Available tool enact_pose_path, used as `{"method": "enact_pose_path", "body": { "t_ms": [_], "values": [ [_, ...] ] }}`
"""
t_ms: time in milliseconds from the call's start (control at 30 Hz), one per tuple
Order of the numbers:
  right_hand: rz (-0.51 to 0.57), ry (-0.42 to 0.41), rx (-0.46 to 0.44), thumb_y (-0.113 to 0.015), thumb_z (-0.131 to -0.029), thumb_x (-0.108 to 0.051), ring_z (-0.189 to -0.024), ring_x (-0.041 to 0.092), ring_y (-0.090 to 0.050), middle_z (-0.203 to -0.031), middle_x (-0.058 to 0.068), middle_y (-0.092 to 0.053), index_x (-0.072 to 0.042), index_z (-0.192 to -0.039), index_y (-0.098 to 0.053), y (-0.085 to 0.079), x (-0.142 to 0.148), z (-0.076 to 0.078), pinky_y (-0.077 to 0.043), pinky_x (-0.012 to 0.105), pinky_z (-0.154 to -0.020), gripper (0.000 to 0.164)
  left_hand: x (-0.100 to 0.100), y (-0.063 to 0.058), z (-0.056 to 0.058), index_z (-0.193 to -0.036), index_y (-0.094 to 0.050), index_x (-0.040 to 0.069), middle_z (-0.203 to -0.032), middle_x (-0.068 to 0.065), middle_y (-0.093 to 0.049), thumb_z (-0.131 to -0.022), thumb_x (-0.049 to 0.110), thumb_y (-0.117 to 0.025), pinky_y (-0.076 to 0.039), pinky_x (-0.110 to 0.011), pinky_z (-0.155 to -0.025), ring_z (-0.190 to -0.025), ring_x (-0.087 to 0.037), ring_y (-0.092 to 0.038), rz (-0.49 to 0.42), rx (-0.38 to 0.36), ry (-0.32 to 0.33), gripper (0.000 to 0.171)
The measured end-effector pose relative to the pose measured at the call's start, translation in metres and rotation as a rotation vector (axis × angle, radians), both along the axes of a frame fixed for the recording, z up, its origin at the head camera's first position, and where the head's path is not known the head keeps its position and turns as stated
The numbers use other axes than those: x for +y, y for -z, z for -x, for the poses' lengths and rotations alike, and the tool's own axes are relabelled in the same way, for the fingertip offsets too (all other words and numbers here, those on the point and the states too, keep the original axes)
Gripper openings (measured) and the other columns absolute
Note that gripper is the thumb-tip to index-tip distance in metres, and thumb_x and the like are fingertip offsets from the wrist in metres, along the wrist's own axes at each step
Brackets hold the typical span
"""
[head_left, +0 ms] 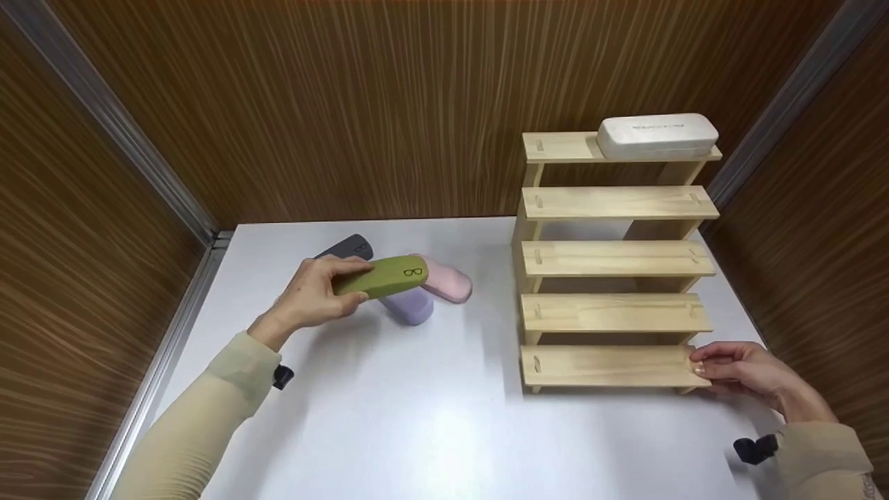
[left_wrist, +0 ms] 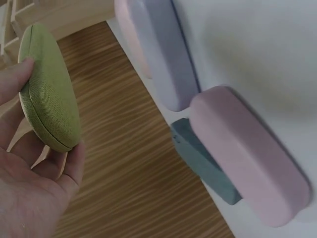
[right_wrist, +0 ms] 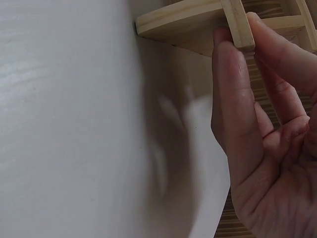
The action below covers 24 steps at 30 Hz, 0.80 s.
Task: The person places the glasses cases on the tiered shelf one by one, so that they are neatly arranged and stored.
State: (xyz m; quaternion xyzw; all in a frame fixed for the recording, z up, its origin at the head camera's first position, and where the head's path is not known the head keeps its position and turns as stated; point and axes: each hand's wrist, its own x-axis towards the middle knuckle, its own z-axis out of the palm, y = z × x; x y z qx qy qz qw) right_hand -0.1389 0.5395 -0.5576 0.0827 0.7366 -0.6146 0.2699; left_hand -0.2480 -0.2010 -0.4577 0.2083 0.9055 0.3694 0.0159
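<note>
My left hand holds a green glasses case above the table, thumb on one side and fingers on the other. A small glasses drawing marks its end. In the left wrist view the hand grips the same green case along its edge. Below it lie a lavender case, a pink case and a dark grey case. A mauve case overlaps the dark one. My right hand pinches the right end of the lowest shelf board of a wooden rack.
The stepped rack has several pale wooden boards, such as the middle one. A white case sits at the right of its top board. The white table is bounded by wood-grain panels at the back and sides.
</note>
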Motion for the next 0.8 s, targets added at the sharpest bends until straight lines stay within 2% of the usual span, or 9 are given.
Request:
{"method": "enact_pose_path", "body": {
  "t_ms": [200, 333, 467, 667, 800],
  "values": [
    [-0.029, -0.002, -0.004, -0.069, -0.108, -0.001, -0.088, 0.002, -0.079, -0.099, -0.016, -0.084, -0.033, -0.106, -0.086, 0.000, 0.001, 0.000, -0.065, 0.020, -0.073, 0.036, 0.015, -0.016, 0.005, -0.145, -0.078, 0.022, -0.151, -0.008, -0.075, -0.095, 0.019, -0.084, -0.054, -0.048, -0.116, -0.137, -0.029, -0.069, 0.017, -0.012, 0.018, 0.051],
    [-0.044, -0.006, -0.001, -0.072, -0.107, -0.004, -0.089, 0.002, -0.078, -0.100, -0.018, -0.083, -0.034, -0.106, -0.086, -0.001, 0.000, -0.001, -0.066, 0.021, -0.075, 0.033, 0.026, -0.024, 0.012, -0.144, -0.078, 0.022, -0.150, -0.007, -0.076, -0.095, 0.019, -0.085, -0.051, -0.051, -0.117, -0.136, -0.031, -0.070, 0.034, 0.025, 0.047, 0.050],
    [-0.039, -0.016, 0.009, -0.074, -0.106, -0.004, -0.089, 0.001, -0.077, -0.100, -0.018, -0.084, -0.035, -0.106, -0.086, -0.001, -0.001, -0.001, -0.065, 0.020, -0.074, 0.033, 0.036, -0.032, 0.019, -0.142, -0.080, 0.017, -0.150, -0.010, -0.076, -0.093, 0.018, -0.088, -0.053, -0.053, -0.119, -0.140, -0.034, -0.070, 0.033, 0.070, 0.086, 0.049],
    [-0.003, -0.018, 0.014, -0.072, -0.107, -0.002, -0.090, 0.002, -0.078, -0.100, -0.015, -0.085, -0.032, -0.106, -0.087, -0.001, -0.001, -0.001, -0.066, 0.020, -0.075, 0.034, 0.049, -0.045, 0.027, -0.141, -0.080, 0.014, -0.148, -0.010, -0.078, -0.092, 0.018, -0.088, -0.058, -0.050, -0.109, -0.132, -0.033, -0.073, 0.014, 0.103, 0.113, 0.049],
    [0.031, -0.019, 0.018, -0.069, -0.108, 0.001, -0.091, 0.002, -0.079, -0.101, -0.014, -0.085, -0.028, -0.108, -0.087, 0.001, 0.001, -0.001, -0.067, 0.020, -0.077, 0.034, 0.060, -0.056, 0.031, -0.141, -0.080, 0.015, -0.147, -0.007, -0.078, -0.092, 0.019, -0.089, -0.057, -0.046, -0.103, -0.125, -0.030, -0.074, 0.013, 0.115, 0.114, 0.050]
  ]
}}
